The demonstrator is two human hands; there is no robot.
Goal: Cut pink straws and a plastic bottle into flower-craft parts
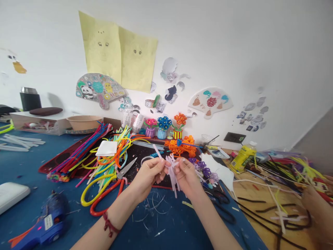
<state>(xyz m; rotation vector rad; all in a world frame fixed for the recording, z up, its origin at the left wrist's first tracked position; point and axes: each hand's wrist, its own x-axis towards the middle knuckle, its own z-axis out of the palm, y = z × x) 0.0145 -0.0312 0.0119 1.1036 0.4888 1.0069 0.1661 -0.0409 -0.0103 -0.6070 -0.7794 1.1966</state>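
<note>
Both of my hands are raised over the middle of the table, close together. My left hand (153, 172) pinches a pale pink pipe cleaner (157, 151), one end of which sticks up to the left. My right hand (187, 172) is closed in a pinch on a pale pink piece at the fingertips. Between the hands hangs or lies a bunch of pale pink pipe cleaners (172, 175); whether the fingers bear it I cannot tell. To the left lie scissors (125, 170) with red and yellow handles.
A blue glue gun (49, 218) lies front left. Colourful pipe cleaners (85, 152) heap at left. Small potted flowers (164, 127) stand at the back, with orange flowers (183, 146) before them. A yellow bottle (244, 156) and another person's hand (316, 205) are at right.
</note>
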